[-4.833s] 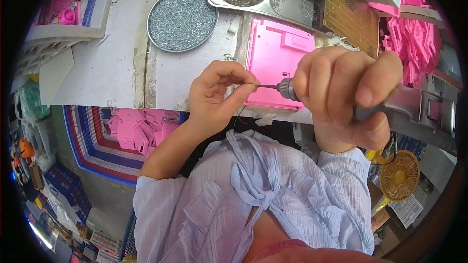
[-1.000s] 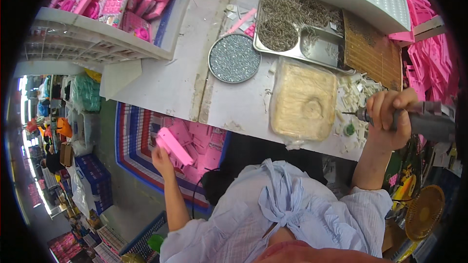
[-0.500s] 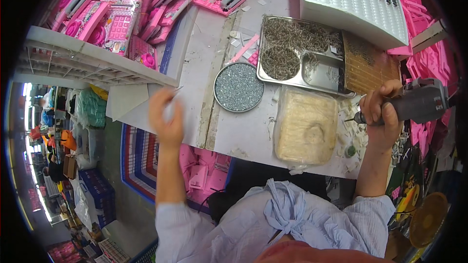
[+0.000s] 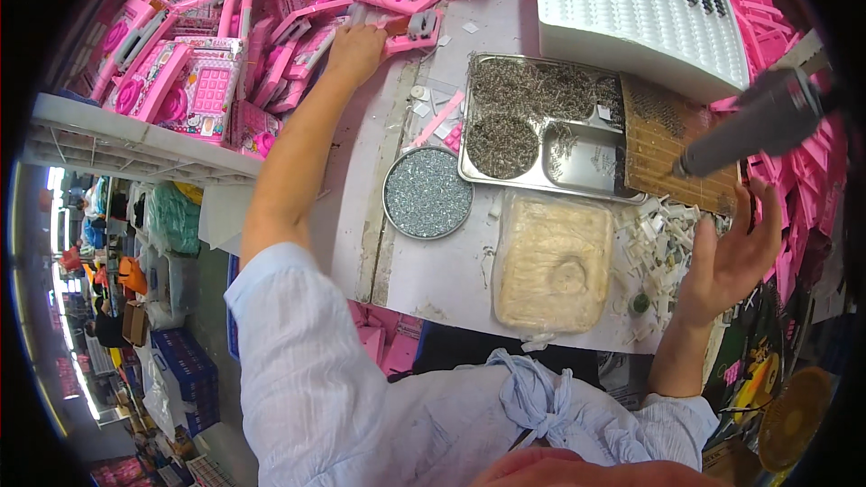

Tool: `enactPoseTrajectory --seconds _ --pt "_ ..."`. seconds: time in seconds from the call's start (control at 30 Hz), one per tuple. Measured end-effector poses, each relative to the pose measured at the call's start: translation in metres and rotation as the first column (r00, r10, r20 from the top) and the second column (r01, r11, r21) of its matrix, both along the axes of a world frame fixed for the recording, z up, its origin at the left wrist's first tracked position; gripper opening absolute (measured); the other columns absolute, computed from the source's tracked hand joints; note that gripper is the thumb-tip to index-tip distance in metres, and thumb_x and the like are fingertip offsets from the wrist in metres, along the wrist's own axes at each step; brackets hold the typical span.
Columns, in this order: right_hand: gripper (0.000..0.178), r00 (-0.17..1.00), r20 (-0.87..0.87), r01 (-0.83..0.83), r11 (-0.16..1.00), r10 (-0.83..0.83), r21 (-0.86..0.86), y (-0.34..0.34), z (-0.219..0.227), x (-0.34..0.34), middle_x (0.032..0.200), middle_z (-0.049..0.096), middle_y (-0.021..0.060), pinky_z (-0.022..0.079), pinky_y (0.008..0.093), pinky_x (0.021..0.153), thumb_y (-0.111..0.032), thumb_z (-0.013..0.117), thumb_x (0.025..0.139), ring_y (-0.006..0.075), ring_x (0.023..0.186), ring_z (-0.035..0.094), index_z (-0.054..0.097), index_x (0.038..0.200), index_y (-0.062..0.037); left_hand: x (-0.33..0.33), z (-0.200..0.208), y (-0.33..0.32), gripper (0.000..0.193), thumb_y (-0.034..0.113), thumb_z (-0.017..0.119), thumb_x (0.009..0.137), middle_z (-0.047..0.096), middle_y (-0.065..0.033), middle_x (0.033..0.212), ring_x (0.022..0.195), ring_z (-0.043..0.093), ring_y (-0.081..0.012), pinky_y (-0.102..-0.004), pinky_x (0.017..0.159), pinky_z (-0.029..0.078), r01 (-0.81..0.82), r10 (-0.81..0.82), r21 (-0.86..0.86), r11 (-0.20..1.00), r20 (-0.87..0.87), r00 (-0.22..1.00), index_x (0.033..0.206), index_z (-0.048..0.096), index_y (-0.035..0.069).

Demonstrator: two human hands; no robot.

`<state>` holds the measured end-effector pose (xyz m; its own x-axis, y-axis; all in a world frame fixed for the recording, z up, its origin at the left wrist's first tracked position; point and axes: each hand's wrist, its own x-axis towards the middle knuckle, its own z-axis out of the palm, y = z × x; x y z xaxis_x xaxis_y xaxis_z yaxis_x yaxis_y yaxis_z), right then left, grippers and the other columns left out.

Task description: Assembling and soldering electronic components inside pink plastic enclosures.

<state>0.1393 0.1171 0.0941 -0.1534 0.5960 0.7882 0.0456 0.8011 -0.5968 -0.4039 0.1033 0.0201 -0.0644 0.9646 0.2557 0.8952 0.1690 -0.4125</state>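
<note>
My left hand (image 4: 356, 43) reaches far across the bench into a heap of pink toy parts (image 4: 225, 45). Its fingers are closed over the end of one pink toy part (image 4: 410, 32) at the heap's edge. My right hand (image 4: 731, 257) hovers at the right end of the bench, palm up with fingers spread, holding nothing. A grey electric screwdriver (image 4: 758, 122) hangs just above it, tip pointing down-left, apart from the fingers.
Between my arms lie a round tin of silver screws (image 4: 427, 192), a steel compartment tray (image 4: 577, 182) of small metal bits, a beige pad (image 4: 552, 261), a brown board (image 4: 677, 149) and white scraps (image 4: 663, 239). A white perforated rack (image 4: 640, 9) stands behind.
My left hand, which held a pink part low at my left side, has gone up to the far pink heap. My right hand has let go of the screwdriver and opened.
</note>
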Motion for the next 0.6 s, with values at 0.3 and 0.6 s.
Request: enactPoseTrajectory --seconds 0.3,0.6 --pt "0.045 0.715 -0.552 -0.585 -0.065 0.429 -0.808 -0.05 -0.052 -0.105 0.117 0.069 0.012 0.053 0.0352 0.094 -0.039 0.05 0.108 0.019 0.107 0.066 0.058 0.131 -0.0011 0.227 0.088 -0.1 0.028 0.027 0.072 0.088 0.061 -0.0141 0.072 0.066 0.061 -0.0332 -0.0435 0.06 0.047 0.021 -0.197 0.314 0.949 0.538 0.819 0.083 0.06 0.003" --pt "0.036 0.727 -0.427 -0.49 -0.03 0.537 -0.871 -0.061 -0.097 -0.028 0.097 0.067 -0.0002 0.054 0.0233 0.074 -0.039 0.049 0.109 0.0059 0.084 0.063 0.064 0.112 -0.0057 0.373 0.073 -0.21 0.045 0.018 0.084 0.075 0.062 -0.0162 0.112 0.102 0.061 -0.0358 -0.0451 0.088 0.049 0.23 -0.383 0.308 0.923 0.787 0.484 0.112 0.064 0.003"
